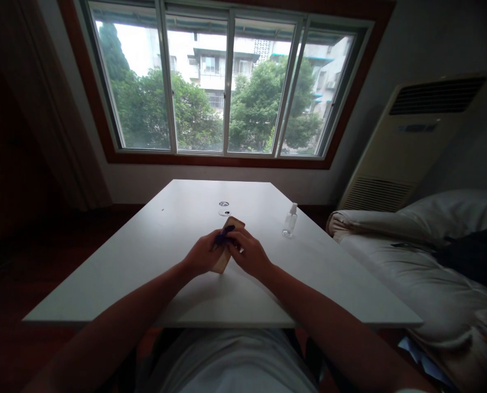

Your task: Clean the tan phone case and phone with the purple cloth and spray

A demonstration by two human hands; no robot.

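My left hand (202,254) is closed around a tan, flat, round-cornered slab that looks like a phone in a case (219,266), tilted above the table. Across its middle lies a small, dark blue-purple cloth (226,233), bunched up. The bent fingers of my right hand (249,251) press together on this cloth, against the phone's face. Fingers hide part of both things. Just beyond the hands, a white disc with a dark spot (224,213) and a dark-patterned round piece (224,203) lie on the table.
A clear spray bottle (290,221) stands to the right on the white table (124,278). A pale sofa (374,262) with dark fabric on it is at the right, before a floor-standing air conditioner (415,131). A wide window (227,87) is behind the table.
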